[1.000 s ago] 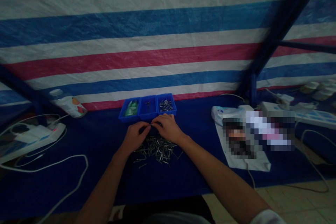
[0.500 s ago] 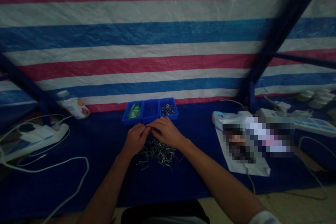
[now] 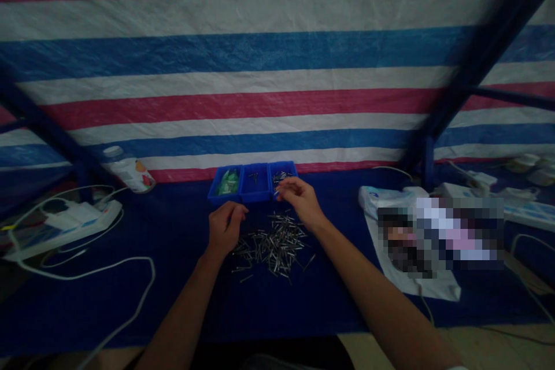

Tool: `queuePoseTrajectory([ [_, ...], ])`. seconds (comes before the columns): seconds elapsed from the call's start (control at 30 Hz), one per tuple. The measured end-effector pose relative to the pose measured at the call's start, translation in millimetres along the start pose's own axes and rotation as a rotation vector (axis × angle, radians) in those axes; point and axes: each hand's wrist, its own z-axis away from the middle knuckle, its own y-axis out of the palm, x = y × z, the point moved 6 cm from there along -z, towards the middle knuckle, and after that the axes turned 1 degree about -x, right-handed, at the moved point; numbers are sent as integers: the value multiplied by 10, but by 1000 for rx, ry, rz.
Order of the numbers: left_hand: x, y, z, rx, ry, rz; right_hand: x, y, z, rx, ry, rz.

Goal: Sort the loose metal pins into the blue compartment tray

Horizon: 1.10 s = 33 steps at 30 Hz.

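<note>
A loose pile of thin metal fasteners (image 3: 275, 245), screws or nails by their look, lies on the blue table. My left hand (image 3: 225, 225) is curled at the pile's left edge, thumb against the fingers; whatever it may hold is hidden. My right hand (image 3: 303, 199) hovers at the front of the right blue bin (image 3: 291, 168), its fingertips pinched on something small and pale that I cannot make out. Metal pieces lie in that bin. The middle blue bin (image 3: 255, 188) has a few, and the left blue bin (image 3: 212, 193) contains green-tinted plastic packets (image 3: 228, 181).
A labelled bottle (image 3: 130, 172) and a power strip (image 3: 97, 222) with white cables are at the left. To the right lie a white plastic bag (image 3: 377, 199), a blurred-out patch and another power strip (image 3: 529, 215). Blue frame posts (image 3: 427, 165) stand before a striped sheet (image 3: 277, 92).
My hands were together over the pile and have come apart. The right hand has moved right and up to the right bin. The view has shifted slightly left.
</note>
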Motion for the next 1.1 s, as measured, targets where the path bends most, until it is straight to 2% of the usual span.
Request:
queuePoseTrajectory([
  [0.17, 47, 7, -4, 7, -60, -39, -21, -204, -56, -82, 114, -153],
  [0.3, 82, 24, -15, 22, -67, -65, -59, -284, -58, -82, 221, -141],
  [0.4, 109, 88, -20, 91, -50, -92, -111, -341, -59, -90, 281, -41],
  [0.53, 142, 197, -6, 210, -36, -110, -130, -415, -68, -149, 250, 191],
  [0.73, 124, 288, 20, 332, -17, -114, -116, -382, -61, -192, 278, 136],
  [0.8, 128, 296, 20, 353, -19, -122, -74, -377, -57, -174, 248, 249],
  [0.87, 145, 304, 18, 373, -19, -130, 6, -350, -53, -110, 137, 486],
  [0.97, 186, 310, 15, 395, -24, -131, 88, -196, -4, 118, -76, 850],
  [1.1, 232, 313, 28, 440, -58, -144, 71, 31, 126, 442, -196, 1045],
])
